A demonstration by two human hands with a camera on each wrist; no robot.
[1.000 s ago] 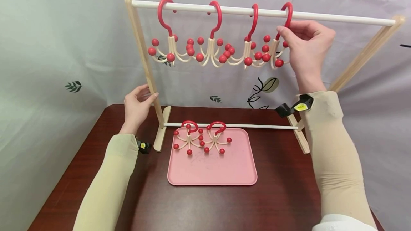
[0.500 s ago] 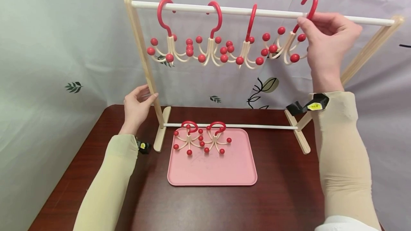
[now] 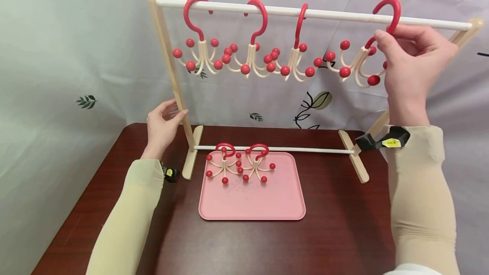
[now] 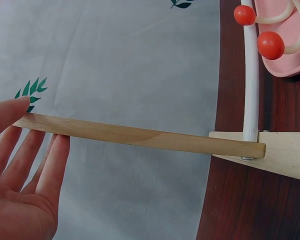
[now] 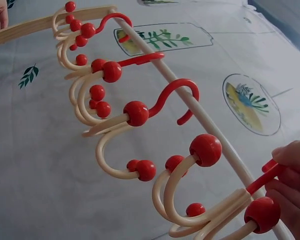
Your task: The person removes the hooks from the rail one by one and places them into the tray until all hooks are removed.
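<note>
My right hand (image 3: 414, 65) pinches the red hook (image 3: 395, 14) of a multi-arm hanger with cream arms (image 3: 359, 65) and red ball tips. The hook arches over the right part of the rack's white top rod (image 3: 344, 15), and the hanger's body tilts below it. Whether the hook bears on the rod, I cannot tell. Three similar hangers hang further left, the nearest being a hanger (image 3: 294, 58) seen almost edge-on. At the rack's left side, my left hand (image 3: 162, 128) holds the wooden post (image 4: 135, 136) between thumb and fingers.
A pink tray (image 3: 252, 207) lies on the dark wooden table (image 3: 336, 232), under the rack. Two more hangers (image 3: 257, 164) rest at its back left. A white lower rod (image 3: 305, 150) joins the rack's wooden feet. Patterned cloth (image 3: 229, 101) hangs behind.
My right hand has carried its hanger rightward along the rod, away from the other three. Its hook rose above the rod, then came lower again. My left hand stays on the post.
</note>
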